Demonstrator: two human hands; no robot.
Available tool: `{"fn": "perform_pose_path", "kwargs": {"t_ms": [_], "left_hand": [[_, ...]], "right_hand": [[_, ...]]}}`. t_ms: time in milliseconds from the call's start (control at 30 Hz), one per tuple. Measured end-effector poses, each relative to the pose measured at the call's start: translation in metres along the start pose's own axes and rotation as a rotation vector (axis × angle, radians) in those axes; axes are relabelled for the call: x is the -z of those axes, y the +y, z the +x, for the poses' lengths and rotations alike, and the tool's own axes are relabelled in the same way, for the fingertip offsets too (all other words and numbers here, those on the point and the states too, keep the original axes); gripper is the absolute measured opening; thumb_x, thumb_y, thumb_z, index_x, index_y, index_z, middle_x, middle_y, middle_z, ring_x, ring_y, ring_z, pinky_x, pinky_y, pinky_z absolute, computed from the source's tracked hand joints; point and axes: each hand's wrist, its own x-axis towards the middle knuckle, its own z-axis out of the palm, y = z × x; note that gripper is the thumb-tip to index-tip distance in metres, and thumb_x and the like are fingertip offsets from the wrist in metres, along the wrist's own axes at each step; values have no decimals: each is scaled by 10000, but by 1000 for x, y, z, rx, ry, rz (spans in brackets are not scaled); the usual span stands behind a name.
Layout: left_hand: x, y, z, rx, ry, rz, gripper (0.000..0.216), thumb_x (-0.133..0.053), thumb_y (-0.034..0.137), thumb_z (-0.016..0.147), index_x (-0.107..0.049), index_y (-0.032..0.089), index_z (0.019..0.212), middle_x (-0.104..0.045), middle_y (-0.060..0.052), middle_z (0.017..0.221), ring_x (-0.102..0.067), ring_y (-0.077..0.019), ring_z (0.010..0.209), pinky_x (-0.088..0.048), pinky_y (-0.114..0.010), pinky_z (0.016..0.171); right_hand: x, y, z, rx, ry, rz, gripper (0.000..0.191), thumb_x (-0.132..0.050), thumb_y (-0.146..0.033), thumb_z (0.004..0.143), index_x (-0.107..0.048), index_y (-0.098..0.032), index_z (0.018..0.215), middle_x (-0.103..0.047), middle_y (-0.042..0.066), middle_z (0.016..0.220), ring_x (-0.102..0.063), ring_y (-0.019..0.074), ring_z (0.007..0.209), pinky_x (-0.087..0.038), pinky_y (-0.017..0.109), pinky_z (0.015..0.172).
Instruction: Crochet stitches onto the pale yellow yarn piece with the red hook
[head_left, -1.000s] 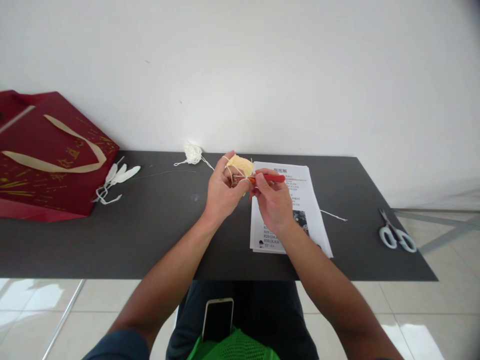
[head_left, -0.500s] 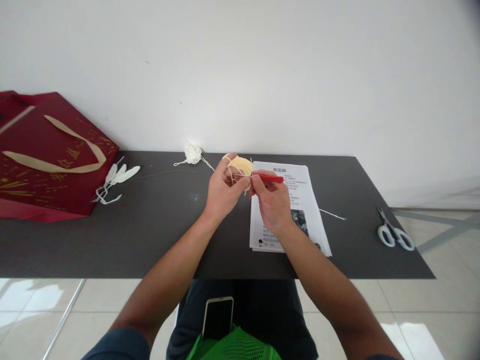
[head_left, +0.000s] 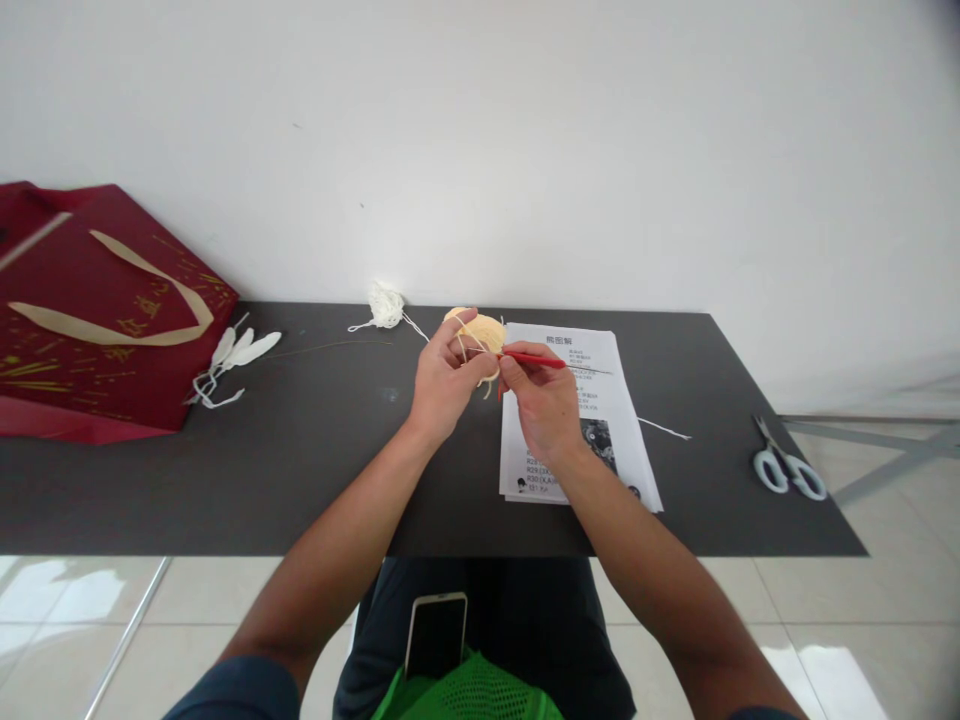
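Observation:
My left hand [head_left: 448, 372] is closed on a small piece of pale yellow crochet work [head_left: 482, 372], with a strand of yarn looped over its fingers. Beyond those fingers sits a pale yellow yarn ball [head_left: 484, 330]. My right hand [head_left: 541, 398] pinches a crochet hook with a red handle [head_left: 536, 359], whose thin metal shaft extends to the right. The hook's other end meets the yarn between the two hands, where fingers partly hide it. A small bit of orange-red [head_left: 501, 392] hangs below the right fingertips.
Printed sheets [head_left: 517, 440] lie under my right hand. Scissors [head_left: 789, 460] rest at the table's right end. A white yarn ball [head_left: 385, 305] sits by the wall, white crocheted pieces [head_left: 240, 350] beside a dark red bag [head_left: 97, 310] at left. A phone [head_left: 436, 635] lies on my lap.
The red hook has tilted slightly, its right end dipping a little lower. My hands have otherwise stayed almost in place.

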Motion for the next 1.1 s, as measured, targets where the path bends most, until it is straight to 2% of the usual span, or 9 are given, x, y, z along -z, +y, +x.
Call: {"fn": "perform_pose_path", "kwargs": {"t_ms": [133,367,600,833,1100], "left_hand": [[-1,0,1,28,8,-29,624,-823,281,758,-584,190,1327,-658,49,738,-514,-61,541,-372,-197,496],[-1,-1,1,-34,35,87,628,-768,178,738,-569,183,1335,-662,56,725,-545,-66,576,-450,-200,581],[-3,-2,1,-76,38,172,622,-745,187,756,-558,178,1349,-669,52,730,-591,-81,595,-472,-206,597],[-6,3,-2,-36,-11,85,729,-803,200,705,-516,182,1375,-676,26,831,-604,-93,646,-488,-217,598],[-5,4,-3,-120,22,138,698,-774,166,715,-540,204,1371,-613,44,791,-569,-82,635,-449,-205,583]], "right_hand": [[1,1,0,4,-5,-1,153,-841,-279,783,-761,-254,911,-708,-25,827,-604,108,696,-494,258,631],[-1,1,-2,11,-17,-15,169,-824,-330,802,-745,-250,928,-692,-27,817,-590,111,677,-493,267,623],[-1,0,0,-3,34,-58,230,-823,-391,792,-741,-228,932,-706,-17,866,-592,112,690,-498,281,651],[-2,1,0,0,49,25,198,-817,-363,815,-742,-228,939,-700,-17,839,-604,116,710,-488,282,669],[-3,-8,0,-41,29,92,216,-830,-393,791,-734,-234,901,-648,-22,811,-529,105,669,-435,281,621]]}}
